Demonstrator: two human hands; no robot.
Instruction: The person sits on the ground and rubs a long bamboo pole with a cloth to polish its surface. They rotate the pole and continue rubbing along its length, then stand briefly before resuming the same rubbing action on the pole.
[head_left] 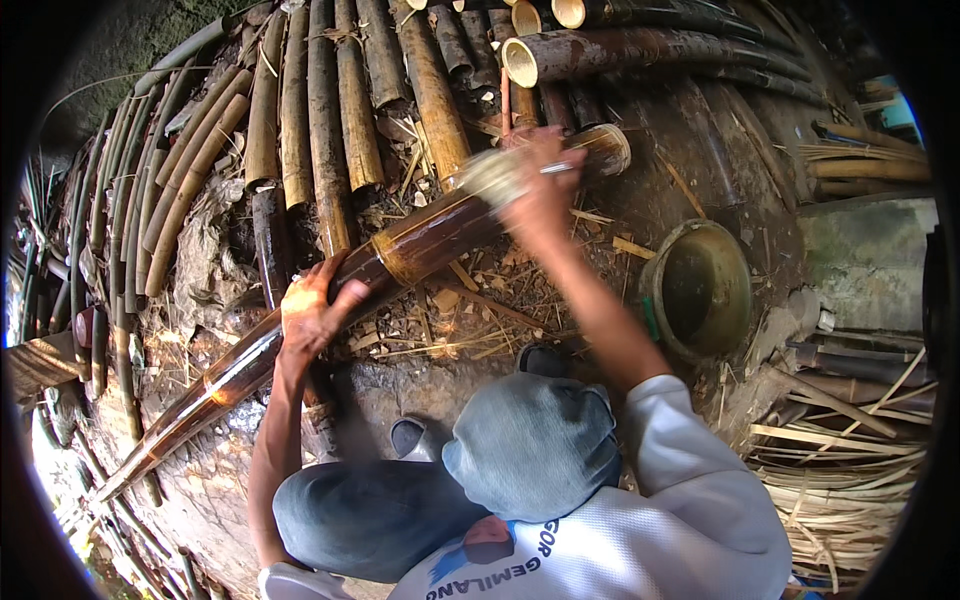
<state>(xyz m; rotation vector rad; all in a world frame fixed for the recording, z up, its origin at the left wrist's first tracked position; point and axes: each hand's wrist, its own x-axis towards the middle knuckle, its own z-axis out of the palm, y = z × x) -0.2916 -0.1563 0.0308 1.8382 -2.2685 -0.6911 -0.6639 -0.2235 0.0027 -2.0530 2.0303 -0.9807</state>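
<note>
Evidently the bamboo pole [440, 235] is set slantwise so that both hands can reach it at once: it runs from the lower left of the frame up to just right of the upper centre, in front of the bent right knee [530, 430]. It seems to bear on some of the stalks [332, 120] ranged across the upper left, which would lift it off the littered ground [380, 395] (the contact itself is hidden, so that is a guess). The left hand [315, 310], left of centre, rests on top of the pole with its fingers laid forward and its thumb spread apart, loose rather than wrapped round; likely it presses down to stop the pole from rolling. The right hand [535, 185], above centre, has its fingers closed on a pale wad [488, 180] against the pole's upper part; both are blurred, which suggests quick rubbing.

As for pose, the left forearm [275, 450] rises steeply from the lower edge and the wrist bends over the pole, a good posture for leaning weight. The right forearm [600, 310] reaches up and leftward, well extended. Right of centre stands a round tub [655, 280], perhaps placed there to be near the working hand.
</note>
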